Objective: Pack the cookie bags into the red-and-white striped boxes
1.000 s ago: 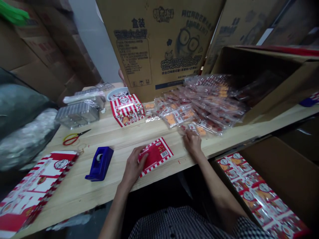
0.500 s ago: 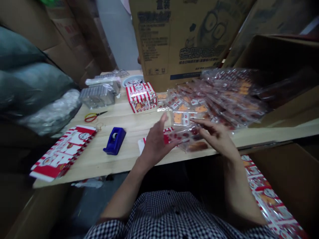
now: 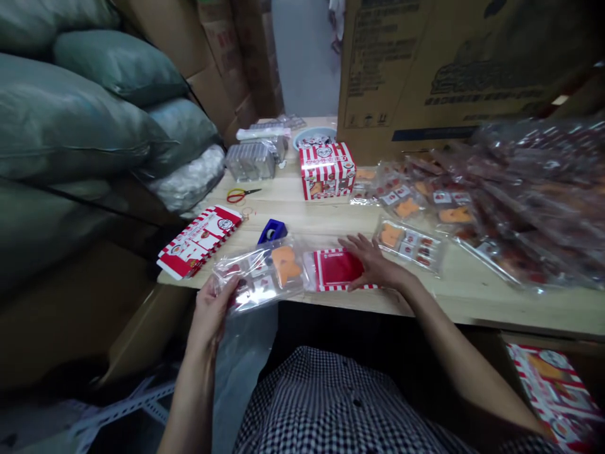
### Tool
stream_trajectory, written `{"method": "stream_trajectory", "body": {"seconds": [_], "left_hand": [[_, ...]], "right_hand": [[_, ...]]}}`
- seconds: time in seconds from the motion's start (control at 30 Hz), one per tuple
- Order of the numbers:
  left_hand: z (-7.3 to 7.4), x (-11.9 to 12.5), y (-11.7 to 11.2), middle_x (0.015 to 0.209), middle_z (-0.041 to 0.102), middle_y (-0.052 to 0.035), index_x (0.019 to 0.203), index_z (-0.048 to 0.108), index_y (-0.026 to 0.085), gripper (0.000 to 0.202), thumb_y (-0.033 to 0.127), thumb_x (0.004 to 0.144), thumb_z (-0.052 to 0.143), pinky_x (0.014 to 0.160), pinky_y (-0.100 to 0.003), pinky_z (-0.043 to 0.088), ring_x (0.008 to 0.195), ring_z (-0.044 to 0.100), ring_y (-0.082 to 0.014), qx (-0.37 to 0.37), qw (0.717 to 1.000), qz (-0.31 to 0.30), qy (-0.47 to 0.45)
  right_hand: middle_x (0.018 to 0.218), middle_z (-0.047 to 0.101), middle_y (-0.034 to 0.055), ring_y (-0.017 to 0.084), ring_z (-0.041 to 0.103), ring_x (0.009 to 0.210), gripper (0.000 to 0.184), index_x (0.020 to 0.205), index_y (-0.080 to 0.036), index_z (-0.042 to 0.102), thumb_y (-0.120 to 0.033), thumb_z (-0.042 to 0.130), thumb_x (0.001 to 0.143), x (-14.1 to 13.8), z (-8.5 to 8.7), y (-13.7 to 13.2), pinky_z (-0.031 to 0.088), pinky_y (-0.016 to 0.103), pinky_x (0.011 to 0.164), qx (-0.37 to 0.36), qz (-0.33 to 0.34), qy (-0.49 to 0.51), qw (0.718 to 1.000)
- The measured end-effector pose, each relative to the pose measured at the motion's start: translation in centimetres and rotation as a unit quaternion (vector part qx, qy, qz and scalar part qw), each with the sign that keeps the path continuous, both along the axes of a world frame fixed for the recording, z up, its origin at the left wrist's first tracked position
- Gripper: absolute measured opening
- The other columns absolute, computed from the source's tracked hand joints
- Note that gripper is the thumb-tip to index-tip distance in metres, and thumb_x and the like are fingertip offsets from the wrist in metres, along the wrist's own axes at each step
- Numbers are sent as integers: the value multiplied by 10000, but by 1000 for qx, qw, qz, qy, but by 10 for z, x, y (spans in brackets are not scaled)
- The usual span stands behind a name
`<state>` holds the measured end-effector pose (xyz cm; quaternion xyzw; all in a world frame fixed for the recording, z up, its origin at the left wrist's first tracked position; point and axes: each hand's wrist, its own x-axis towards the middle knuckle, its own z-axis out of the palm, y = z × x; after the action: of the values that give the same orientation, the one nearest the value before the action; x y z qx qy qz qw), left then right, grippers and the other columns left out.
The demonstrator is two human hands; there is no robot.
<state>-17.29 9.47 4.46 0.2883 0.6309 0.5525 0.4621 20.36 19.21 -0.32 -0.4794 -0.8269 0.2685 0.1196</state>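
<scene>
Left hand (image 3: 210,310) pinches the pack (image 3: 265,277) at its left, right hand (image 3: 373,261) spread over the card (image 3: 334,267) (presumably steadying it).

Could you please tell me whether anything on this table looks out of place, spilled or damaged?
Nothing looks spilled or damaged, though blur hides finer detail. Only the heap of clear packets at the right of the table looks untidy, overlapping at uneven angles.

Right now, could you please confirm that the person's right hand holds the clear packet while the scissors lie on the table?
Not quite: the left hand holds the clear packet, as the head view shows; the scissors do lie on the table.
</scene>
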Motion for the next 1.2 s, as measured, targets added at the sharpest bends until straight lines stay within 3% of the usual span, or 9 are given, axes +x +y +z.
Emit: {"method": "stream_trajectory", "body": {"seconds": [0.1, 0.27, 0.4, 0.5, 0.7, 0.9, 1.03, 1.2], "left_hand": [[-8, -14, -5, 912, 756, -45, 1237, 605, 170, 650, 322, 658, 860, 608, -255, 599, 637, 722, -157, -51, 998, -29, -20], [-24, -23, 5, 984, 748, -69, 1302, 537, 194, 716, 301, 669, 854, 557, -274, 595, 613, 718, -162, -82, 994, -75, -11], [-30, -27, 12, 1078, 733, -93, 1207, 617, 160, 650, 318, 629, 869, 605, -264, 593, 736, 712, -168, -99, 987, -126, 5], [-33, -20, 14, 1017, 750, -82, 1124, 658, 153, 612, 302, 577, 888, 644, -250, 577, 771, 705, -173, -101, 986, -134, 22], [-58, -4, 11, 927, 757, -72, 1203, 629, 120, 703, 362, 591, 878, 595, -252, 562, 644, 679, -148, -61, 993, -105, -7], [-84, 13, 11, 928, 759, -66, 1186, 649, 120, 645, 386, 630, 842, 570, -248, 561, 637, 665, -141, -2, 999, -40, 32], [-89, 26, 9, 953, 760, -82, 1193, 642, 120, 582, 377, 693, 791, 559, -235, 556, 644, 666, -142, 7, 998, -31, 53], [-86, 20, 7, 948, 753, -79, 1192, 642, 121, 553, 353, 710, 782, 514, -224, 548, 587, 642, -123, 5, 997, -48, 56]], "right_hand": [[1637, 129, 229, 448, -19, 1504, 1329, 1583, -242, 179, -493, 912, 503, -20, -29, 6, -71, 672, 1139, -25, 47, -110, 992], [1594, 235, 219, 417, 133, 1495, 1316, 1592, -250, 83, -356, 852, 529, -29, -48, -10, -75, 637, 1149, 4, 80, -118, 990], [1594, 222, 191, 395, 127, 1499, 1314, 1590, -280, 55, -324, 832, 531, -24, -47, -39, -69, 611, 1164, -2, 123, -97, 988], [1594, 221, 175, 374, 113, 1506, 1309, 1589, -289, 24, -324, 818, 549, -23, -42, -53, -67, 592, 1174, -7, 142, -80, 987], [1569, 237, 174, 378, 146, 1494, 1281, 1589, -293, 38, -324, 805, 563, -26, -36, -60, -60, 603, 1171, -9, 131, -88, 987], [1546, 252, 174, 413, 180, 1469, 1244, 1591, -286, 67, -347, 807, 594, -29, -46, -68, -45, 626, 1168, 34, 101, -94, 990], [1548, 241, 185, 435, 193, 1457, 1220, 1592, -269, 95, -358, 805, 604, -32, -49, -71, -37, 634, 1167, 45, 84, -103, 990], [1535, 258, 199, 436, 199, 1455, 1162, 1582, -244, 188, -348, 805, 602, -33, -46, -71, -25, 635, 1169, 44, 92, -106, 989]]}}
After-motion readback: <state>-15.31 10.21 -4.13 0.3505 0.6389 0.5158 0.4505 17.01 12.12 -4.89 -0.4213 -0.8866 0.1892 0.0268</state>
